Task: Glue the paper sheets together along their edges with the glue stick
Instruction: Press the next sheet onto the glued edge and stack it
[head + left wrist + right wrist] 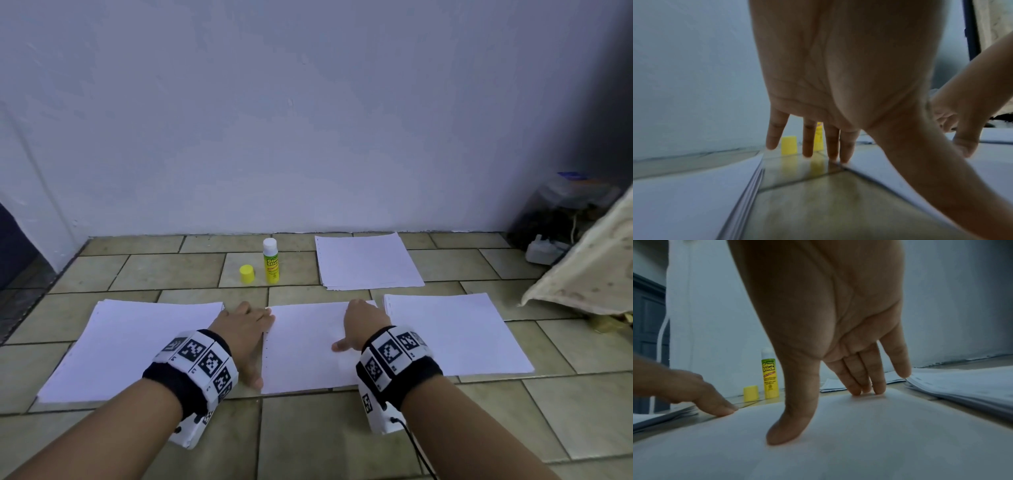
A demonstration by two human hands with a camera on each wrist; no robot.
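Beige tiled floor (308, 438) meets a pale wall across the middle of the head view, and the work lies on those tiles. At lower centre a single middle sheet (308, 346) lies flat, and both hands rest on it with straight fingers, gripping nothing. The left hand (245, 337) lies along the sheet's left edge, thumb at the near corner; in the left wrist view its fingertips (844, 158) touch the paper's far corner, the palm raised off the floor. The right hand (363, 325) presses the sheet's right part: in the right wrist view its thumb (786, 431) and 3 fingertips bear on the paper, while the little finger reaches toward the neighbouring pile. Just left of the middle sheet lies the left stack (137, 346), with a strip of bare tile between them in the left wrist view. Just right lies the right stack (455, 332), and above it, near the wall, the far stack (368, 262). The glue stick (270, 261) stands upright at upper centre, uncapped, white tip showing, apart from both hands. Its yellow cap (247, 274) stands just left of it. A cloth (582, 270) hangs in at the right edge, with cluttered items behind it in the corner
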